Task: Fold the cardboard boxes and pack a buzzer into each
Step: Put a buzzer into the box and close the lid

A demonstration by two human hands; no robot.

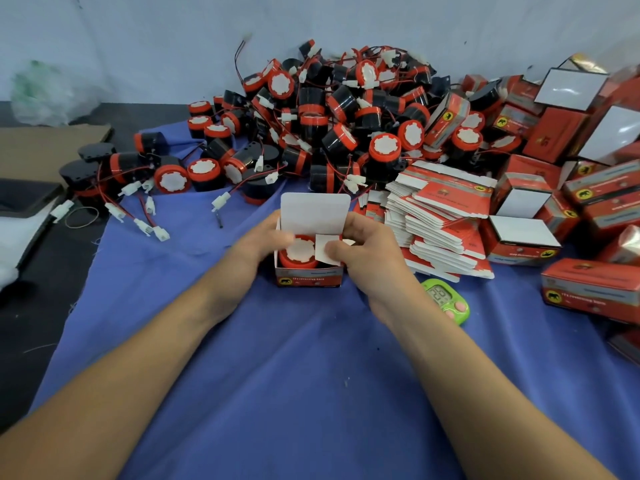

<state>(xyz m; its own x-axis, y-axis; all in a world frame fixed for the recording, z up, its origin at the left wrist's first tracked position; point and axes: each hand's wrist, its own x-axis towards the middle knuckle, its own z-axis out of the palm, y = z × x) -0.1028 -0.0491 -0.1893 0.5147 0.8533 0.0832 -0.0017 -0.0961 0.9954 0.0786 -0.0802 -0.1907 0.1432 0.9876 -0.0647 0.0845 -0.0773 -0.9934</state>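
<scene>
A small red cardboard box [308, 277] stands on the blue cloth at the centre, its white top lid [314, 213] standing up. Inside sits a red buzzer [299, 252] with a white face. My left hand [263, 237] grips the box's left side, thumb over the opening. On the right side my right hand [363, 251] holds the box, and its thumb presses a white side flap [327, 249] inward over the buzzer. A big pile of loose red-and-black buzzers [311, 116] with wires lies behind. A stack of flat unfolded boxes [440, 216] lies to the right.
Several folded red boxes [571, 174] are heaped at the right. A green digital timer [446, 299] lies by my right wrist. Brown cardboard [45, 150] and a rubber band [81, 216] lie at the left, beyond the blue cloth [294, 375].
</scene>
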